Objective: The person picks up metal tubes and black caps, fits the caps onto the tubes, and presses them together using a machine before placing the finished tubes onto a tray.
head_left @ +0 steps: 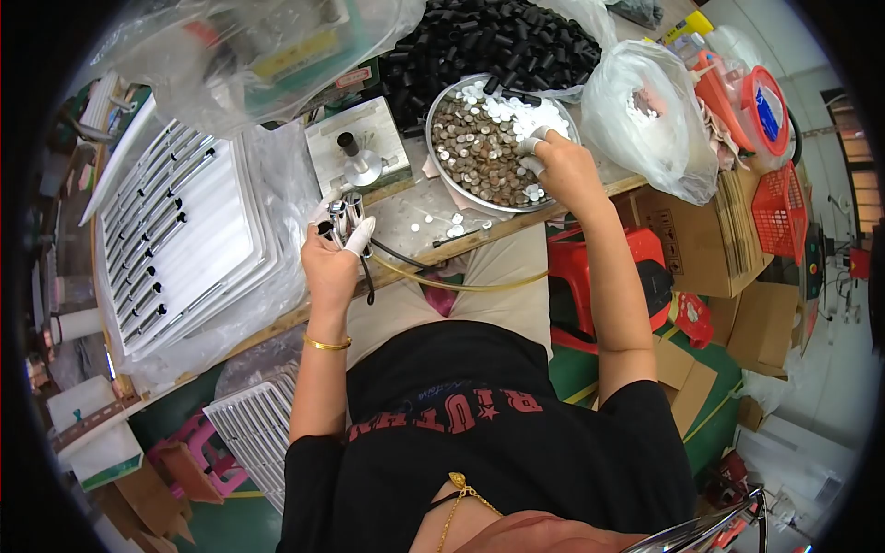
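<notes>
My left hand (332, 263) is closed around a few short shiny metal tubes (347, 210), with white coverings on its fingertips. Just beyond it stands a metal block fixture (364, 143) with a round base and an upright dark-tipped post. My right hand (566, 169) is at the right side of a round metal bowl (461, 195), its covered fingertips pinched together low over the contents. Small brownish metal discs (475, 147) fill most of the bowl, and white discs (530, 117) are heaped at its far right. Whatever lies between the right fingertips is hidden.
Black tubular pieces (498, 41) are piled behind the bowl. A plastic bag (645, 120) with white discs sits at right. Stacked white trays (203, 230) hold metal tubes at left. Loose white discs (455, 226) lie near the table's wooden edge. A red stool (599, 281) stands below.
</notes>
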`<state>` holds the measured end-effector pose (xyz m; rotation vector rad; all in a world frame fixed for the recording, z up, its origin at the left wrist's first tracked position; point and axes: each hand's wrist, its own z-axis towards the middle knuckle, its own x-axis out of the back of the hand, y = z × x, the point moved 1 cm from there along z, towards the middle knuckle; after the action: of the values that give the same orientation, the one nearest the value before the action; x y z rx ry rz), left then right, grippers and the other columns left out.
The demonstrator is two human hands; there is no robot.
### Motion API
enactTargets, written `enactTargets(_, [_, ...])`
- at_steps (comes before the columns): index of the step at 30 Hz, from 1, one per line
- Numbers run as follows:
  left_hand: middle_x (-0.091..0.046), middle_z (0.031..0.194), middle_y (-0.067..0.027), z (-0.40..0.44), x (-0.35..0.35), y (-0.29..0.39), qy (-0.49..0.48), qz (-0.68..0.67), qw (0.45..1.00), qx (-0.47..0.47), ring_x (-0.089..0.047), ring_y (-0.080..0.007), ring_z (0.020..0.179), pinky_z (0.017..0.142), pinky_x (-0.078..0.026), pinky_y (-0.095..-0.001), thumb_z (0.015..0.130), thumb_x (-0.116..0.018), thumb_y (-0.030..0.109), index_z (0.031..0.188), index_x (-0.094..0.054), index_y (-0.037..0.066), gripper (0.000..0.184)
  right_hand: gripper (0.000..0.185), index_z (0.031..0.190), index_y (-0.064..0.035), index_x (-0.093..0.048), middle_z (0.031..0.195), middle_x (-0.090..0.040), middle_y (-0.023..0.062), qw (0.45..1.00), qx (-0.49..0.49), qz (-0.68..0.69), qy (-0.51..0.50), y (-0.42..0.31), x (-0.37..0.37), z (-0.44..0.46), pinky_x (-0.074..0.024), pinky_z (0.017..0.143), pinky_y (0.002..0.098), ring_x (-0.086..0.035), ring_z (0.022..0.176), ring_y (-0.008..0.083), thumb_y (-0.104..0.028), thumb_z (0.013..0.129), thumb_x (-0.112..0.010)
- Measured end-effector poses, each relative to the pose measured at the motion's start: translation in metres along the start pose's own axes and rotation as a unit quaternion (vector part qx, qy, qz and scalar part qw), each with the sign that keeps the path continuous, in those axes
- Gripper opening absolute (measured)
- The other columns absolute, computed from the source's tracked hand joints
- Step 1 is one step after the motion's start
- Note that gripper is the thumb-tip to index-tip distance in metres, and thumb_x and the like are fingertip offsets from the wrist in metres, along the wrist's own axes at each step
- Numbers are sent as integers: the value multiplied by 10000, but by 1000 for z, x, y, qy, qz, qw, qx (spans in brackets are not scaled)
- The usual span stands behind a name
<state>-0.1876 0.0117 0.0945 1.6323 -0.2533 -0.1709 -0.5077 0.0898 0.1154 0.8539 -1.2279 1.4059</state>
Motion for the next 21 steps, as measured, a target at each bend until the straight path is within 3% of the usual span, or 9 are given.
enactTargets(6, [-602,1083,-86,1,0,1,-11,-13,1000,-8,-576,-118,953,855,-455,-251,775,-709,-26,1241,-469,-60,525,132,912,-76,-653,910,-601,90,999,0,-16,-29,-2,-1,1,-487,704,401,-600,822,320,-140,798,-640])
enactTargets(8, [-636,897,4,-1,-4,4,10,-50,998,-25,-553,-71,786,744,-442,-222,771,-733,21,1047,-607,-11,305,130,912,-72,-653,916,-603,94,999,5,-19,-33,-2,1,0,-487,704,402,-598,815,326,-137,802,-634])
enactTargets(11, [-635,910,-2,-3,-5,10,25,-59,997,-49,-552,-80,805,755,-441,-226,763,-745,38,1057,-604,-14,330,137,928,-67,-654,900,-608,97,1000,4,7,-8,-13,6,4,-492,700,379,-608,791,299,-106,796,-640])
enactTargets(13, [-631,919,-13,-3,-2,9,24,-30,998,-56,-550,-82,812,760,-441,-229,754,-761,68,1069,-598,-15,365,115,897,-77,-664,837,-607,108,984,-71,141,77,-31,14,14,-482,678,379,-613,760,279,-103,786,-657])
enactTargets(14, [-627,952,-21,-3,-2,10,25,-31,998,-50,-550,-83,821,770,-446,-230,754,-757,48,1123,-572,-20,419,127,911,-72,-669,837,-627,110,972,-129,186,58,-36,8,21,-485,677,341,-612,746,264,-84,784,-677])
enactTargets(17, [-608,1013,-44,-1,-6,0,-11,-103,994,-24,-557,-79,880,804,-456,-222,757,-719,-28,1225,-482,-23,525,127,903,-65,-665,871,-645,113,920,-6,359,159,-86,-3,46,-493,686,317,-619,757,255,-59,778,-681])
enactTargets(18, [-609,1014,-43,-2,-7,3,-11,-98,995,-28,-559,-76,877,802,-456,-220,758,-718,-27,1226,-481,-27,524,109,919,-25,-650,913,-647,91,923,58,341,168,-105,-3,55,-492,705,265,-624,788,190,-27,811,-666])
enactTargets(19, [-611,1015,-43,-3,-8,5,-12,-95,995,-31,-561,-74,874,801,-457,-218,760,-716,-27,1226,-479,-32,523,134,913,-62,-654,881,-650,110,920,98,319,207,-125,-1,63,-503,654,309,-634,758,263,-40,782,-675])
enactTargets(21, [-617,1015,-48,-6,-6,7,-9,-82,996,-39,-568,-79,875,797,-460,-224,771,-712,-15,1224,-480,-38,510,161,930,-61,-656,869,-649,102,913,165,282,245,-149,-6,77,-501,645,294,-634,730,241,-5,779,-659])
